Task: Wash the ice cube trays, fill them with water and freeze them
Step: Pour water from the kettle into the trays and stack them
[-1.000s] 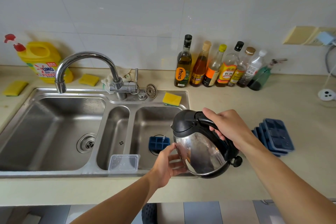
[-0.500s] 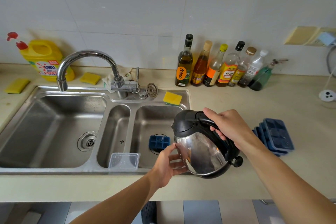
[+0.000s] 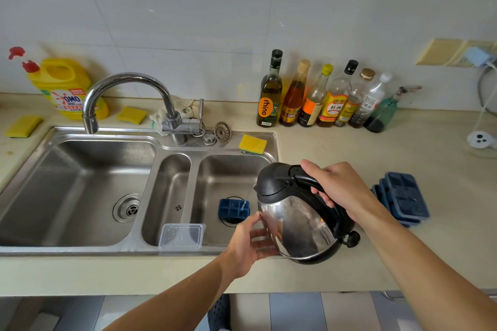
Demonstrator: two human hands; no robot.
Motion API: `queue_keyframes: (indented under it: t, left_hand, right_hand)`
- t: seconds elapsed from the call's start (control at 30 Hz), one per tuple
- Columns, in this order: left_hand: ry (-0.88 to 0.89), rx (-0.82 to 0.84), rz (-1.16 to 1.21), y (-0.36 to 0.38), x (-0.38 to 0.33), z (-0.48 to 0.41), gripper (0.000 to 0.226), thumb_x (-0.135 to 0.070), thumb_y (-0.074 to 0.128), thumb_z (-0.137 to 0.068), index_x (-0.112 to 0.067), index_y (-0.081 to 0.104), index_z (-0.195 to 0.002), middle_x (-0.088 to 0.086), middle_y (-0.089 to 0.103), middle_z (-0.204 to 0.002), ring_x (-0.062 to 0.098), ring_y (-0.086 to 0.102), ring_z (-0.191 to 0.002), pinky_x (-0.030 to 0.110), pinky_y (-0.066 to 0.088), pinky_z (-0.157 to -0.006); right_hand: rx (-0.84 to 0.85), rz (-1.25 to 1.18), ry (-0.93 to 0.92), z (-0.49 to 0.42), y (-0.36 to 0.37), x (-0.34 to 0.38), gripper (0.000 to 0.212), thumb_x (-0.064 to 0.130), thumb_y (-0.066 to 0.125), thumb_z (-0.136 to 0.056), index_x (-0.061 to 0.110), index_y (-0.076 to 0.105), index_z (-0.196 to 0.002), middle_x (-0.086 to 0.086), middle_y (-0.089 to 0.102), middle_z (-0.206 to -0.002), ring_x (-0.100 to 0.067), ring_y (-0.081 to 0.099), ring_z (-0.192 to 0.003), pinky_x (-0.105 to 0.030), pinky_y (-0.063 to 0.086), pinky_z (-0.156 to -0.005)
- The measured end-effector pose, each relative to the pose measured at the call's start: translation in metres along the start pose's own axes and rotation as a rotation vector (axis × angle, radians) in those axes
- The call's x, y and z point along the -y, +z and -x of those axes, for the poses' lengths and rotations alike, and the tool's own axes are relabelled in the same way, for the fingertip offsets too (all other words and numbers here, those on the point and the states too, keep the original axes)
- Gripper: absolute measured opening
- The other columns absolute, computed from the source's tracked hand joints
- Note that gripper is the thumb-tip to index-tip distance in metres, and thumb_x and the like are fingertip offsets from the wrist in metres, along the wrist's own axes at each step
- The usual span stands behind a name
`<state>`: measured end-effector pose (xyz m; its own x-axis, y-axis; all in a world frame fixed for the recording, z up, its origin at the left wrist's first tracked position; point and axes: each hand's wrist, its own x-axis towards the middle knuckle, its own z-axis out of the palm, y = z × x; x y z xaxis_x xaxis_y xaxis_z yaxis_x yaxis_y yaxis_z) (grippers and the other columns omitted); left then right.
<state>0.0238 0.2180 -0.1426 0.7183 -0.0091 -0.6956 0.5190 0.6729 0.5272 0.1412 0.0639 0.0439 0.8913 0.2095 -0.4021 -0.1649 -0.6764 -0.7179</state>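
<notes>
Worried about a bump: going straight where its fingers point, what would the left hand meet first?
The tilted shiny steel kettle with black lid; the left hand seems to touch its side.

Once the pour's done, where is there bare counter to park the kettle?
Bare counter lies between the bottle row and the stacked blue trays, and right of those trays toward the white socket. Crowded: sink's back ledge, with strainer and sponge.

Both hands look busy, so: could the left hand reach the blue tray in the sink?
Probably yes: the left hand merely rests open against the kettle, and the blue tray lies just beyond it, nothing between. The right hand grips the handle.
</notes>
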Motion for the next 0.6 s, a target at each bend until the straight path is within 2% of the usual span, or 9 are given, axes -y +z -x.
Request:
queue_keyframes:
  t: [0.2,0.43,0.6]
  left_hand:
    - [0.009,-0.005,-0.008,-0.002,-0.002,-0.002,0.043,-0.044,0.052,-0.102,-0.009,0.071,-0.117,0.023,0.072,-0.117,0.041,0.07,-0.108,0.057,0.057,-0.094]
    - [0.006,-0.006,-0.009,-0.006,-0.009,-0.003,0.044,-0.044,0.05,-0.103,-0.009,0.069,-0.12,0.022,0.073,-0.117,0.04,0.07,-0.109,0.051,0.06,-0.089]
    - [0.025,-0.012,-0.001,-0.012,-0.014,-0.006,0.044,-0.043,0.05,-0.103,-0.008,0.068,-0.122,0.022,0.072,-0.117,0.04,0.071,-0.108,0.056,0.057,-0.094]
  right_hand:
    - [-0.007,-0.013,0.003,-0.002,0.001,-0.001,0.074,0.057,0.059,-0.096,-0.016,0.067,-0.084,0.005,0.055,-0.041,-0.013,0.045,-0.039,-0.028,0.044,-0.053]
    - [0.0,-0.02,-0.001,-0.01,0.007,0.003,0.073,0.058,0.059,-0.095,-0.014,0.068,-0.084,0.006,0.056,-0.042,-0.012,0.046,-0.039,-0.027,0.044,-0.052]
    - [-0.006,-0.034,-0.015,-0.016,0.012,0.004,0.076,0.058,0.059,-0.095,-0.017,0.065,-0.086,0.005,0.056,-0.043,-0.012,0.046,-0.039,-0.027,0.044,-0.051]
